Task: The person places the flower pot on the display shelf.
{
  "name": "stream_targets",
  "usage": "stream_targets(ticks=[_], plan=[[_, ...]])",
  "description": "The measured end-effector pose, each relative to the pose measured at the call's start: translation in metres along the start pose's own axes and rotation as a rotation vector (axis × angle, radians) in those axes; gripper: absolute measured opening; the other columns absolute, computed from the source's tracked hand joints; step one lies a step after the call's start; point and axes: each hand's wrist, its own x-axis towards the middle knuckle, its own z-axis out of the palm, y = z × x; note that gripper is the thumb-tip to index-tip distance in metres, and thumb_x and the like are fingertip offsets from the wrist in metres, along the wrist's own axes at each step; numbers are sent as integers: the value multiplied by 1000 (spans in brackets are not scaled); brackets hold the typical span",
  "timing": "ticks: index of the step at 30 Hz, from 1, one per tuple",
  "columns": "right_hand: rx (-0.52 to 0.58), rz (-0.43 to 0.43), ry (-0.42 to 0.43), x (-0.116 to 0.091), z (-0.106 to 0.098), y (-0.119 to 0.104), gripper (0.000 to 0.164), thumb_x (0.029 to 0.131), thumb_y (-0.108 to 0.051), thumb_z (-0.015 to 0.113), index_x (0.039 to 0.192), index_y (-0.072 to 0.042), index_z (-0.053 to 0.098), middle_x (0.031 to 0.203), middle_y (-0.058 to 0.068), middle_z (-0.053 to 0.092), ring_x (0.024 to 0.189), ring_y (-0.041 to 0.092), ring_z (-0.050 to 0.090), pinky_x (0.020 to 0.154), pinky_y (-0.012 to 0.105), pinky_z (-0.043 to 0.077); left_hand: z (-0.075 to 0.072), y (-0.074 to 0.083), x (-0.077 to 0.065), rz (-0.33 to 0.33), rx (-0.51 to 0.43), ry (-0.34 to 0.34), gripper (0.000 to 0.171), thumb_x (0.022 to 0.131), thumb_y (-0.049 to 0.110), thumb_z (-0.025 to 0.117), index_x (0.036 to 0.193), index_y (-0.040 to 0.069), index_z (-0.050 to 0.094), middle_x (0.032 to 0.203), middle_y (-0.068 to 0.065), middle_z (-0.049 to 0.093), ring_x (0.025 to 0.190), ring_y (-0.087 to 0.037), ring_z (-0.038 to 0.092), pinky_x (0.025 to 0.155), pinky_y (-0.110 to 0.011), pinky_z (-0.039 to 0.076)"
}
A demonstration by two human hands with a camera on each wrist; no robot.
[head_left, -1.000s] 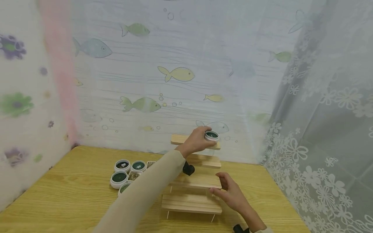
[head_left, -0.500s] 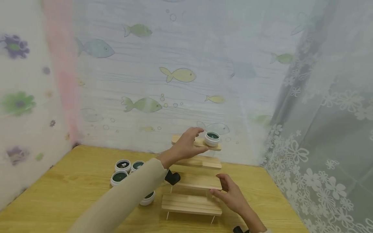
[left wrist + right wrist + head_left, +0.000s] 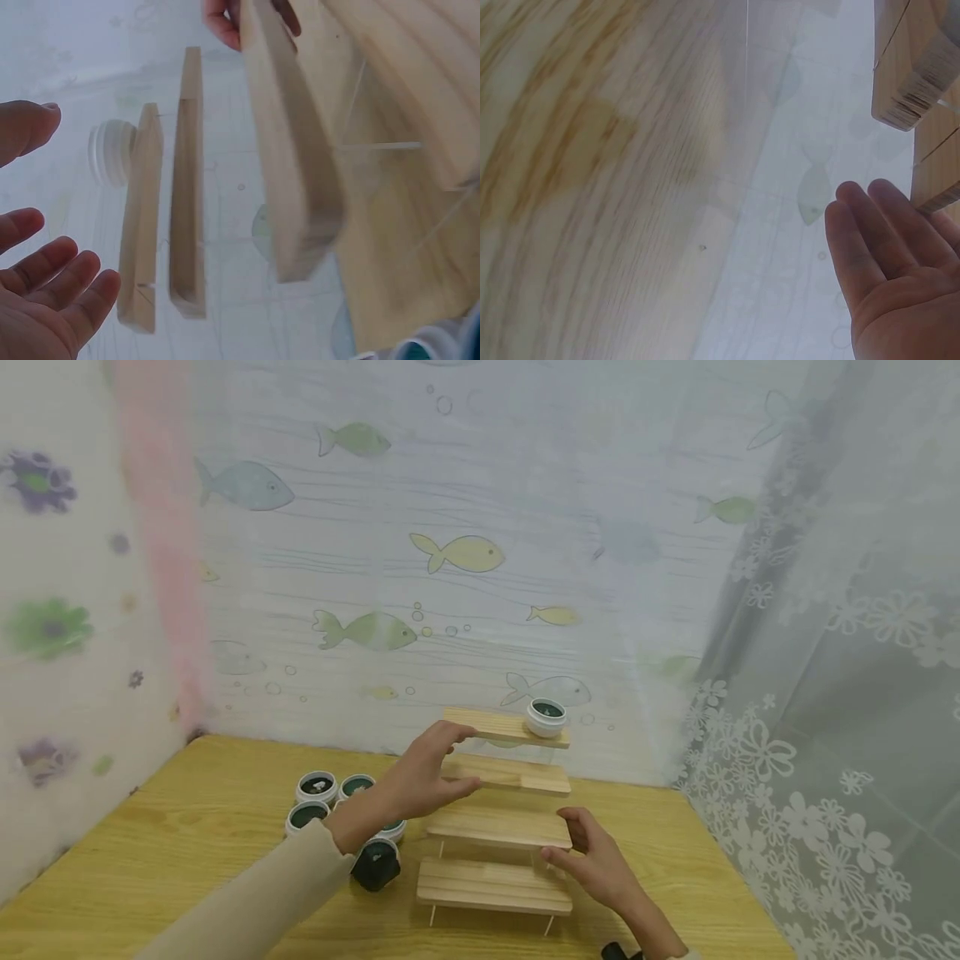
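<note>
A small white round jar [image 3: 546,717] with dark green contents stands upright at the right end of the top board of a wooden tiered stand [image 3: 495,885]. The left wrist view shows the same jar [image 3: 111,154] from the side. My left hand [image 3: 420,777] hovers before the left ends of the upper boards, thumb and fingers spread, holding nothing. At the right end of the second board from the bottom, my right hand [image 3: 600,864] grips the edge between thumb and fingers. Its fingers [image 3: 874,232] lie along the wood in the right wrist view.
On the wooden table [image 3: 187,835], left of the stand, several white containers sit in a cluster, among them a jar [image 3: 307,815] partly behind my left arm. A fish-patterned curtain [image 3: 360,552] hangs behind. Black wrist camera mounts [image 3: 377,864] show on both wrists.
My left hand has let go of the white jar on the top board and drawn back left and down. My right hand stays at the stand's edge.
</note>
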Motion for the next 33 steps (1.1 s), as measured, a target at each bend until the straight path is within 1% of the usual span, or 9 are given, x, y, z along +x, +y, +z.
stream_targets(ticks=[3, 7, 10, 14, 17, 20, 24, 29, 33], plan=[[-2, 1, 1, 0, 0, 0, 64, 79, -38, 77, 132, -14, 49, 137, 14, 50, 124, 34, 49, 97, 50, 43, -2, -4, -20, -18, -3, 16, 60, 83, 24, 75, 134, 6, 48, 128, -8, 50, 115, -25, 50, 92, -42, 45], [-1, 0, 3, 0, -1, 0, 63, 80, -38, 76, 132, -14, 49, 137, 14, 50, 124, 34, 49, 96, 50, 43, -4, -12, -45, -36, -10, 45, 59, 84, 24, 75, 134, 6, 49, 130, -8, 50, 114, -26, 52, 91, -42, 47], [-4, -1, 5, -1, -1, 1, 65, 80, -37, 76, 133, -11, 48, 137, 15, 50, 123, 34, 49, 96, 50, 43, -8, -19, -62, -34, 22, 79, 59, 83, 26, 76, 133, 8, 50, 130, -7, 52, 111, -24, 55, 88, -41, 49], [-14, -4, 8, -1, 0, 1, 66, 80, -38, 76, 133, -9, 48, 136, 16, 51, 123, 35, 50, 96, 50, 43, -15, -28, -83, -59, 45, 104, 57, 81, 28, 78, 130, 16, 52, 128, -3, 54, 110, -21, 56, 86, -39, 50], [-16, -5, 4, 0, 1, 0, 64, 81, -38, 76, 132, -11, 48, 136, 17, 50, 123, 36, 49, 96, 51, 43, -21, -34, -96, -75, 86, 118, 58, 79, 29, 79, 128, 15, 54, 126, -4, 55, 110, -21, 56, 86, -41, 50], [-11, -4, 0, 1, 1, 0, 63, 81, -38, 76, 132, -13, 48, 136, 17, 50, 123, 36, 49, 96, 51, 43, -29, -41, -109, -71, 141, 134, 58, 77, 25, 81, 127, 12, 54, 124, -6, 57, 106, -19, 57, 82, -39, 51], [-3, -4, -1, 2, 1, 0, 63, 80, -38, 76, 131, -13, 49, 136, 16, 50, 123, 36, 50, 95, 51, 43, -38, -49, -124, -84, 169, 138, 57, 77, 23, 81, 127, 14, 55, 123, -3, 57, 106, -20, 56, 81, -42, 50], [-7, -6, 3, 2, 0, 1, 63, 80, -38, 76, 131, -14, 49, 136, 16, 50, 122, 36, 50, 95, 52, 43, -43, -55, -134, -121, 198, 127, 56, 77, 26, 81, 126, 13, 56, 122, -2, 57, 110, -26, 56, 83, -47, 49], [-8, -9, -4, 1, 0, 2, 62, 80, -38, 76, 131, -14, 49, 136, 18, 50, 122, 36, 50, 95, 51, 43, -42, -61, -140, -111, 229, 136, 55, 74, 23, 83, 121, 12, 58, 118, 0, 59, 109, -22, 56, 85, -46, 49]])
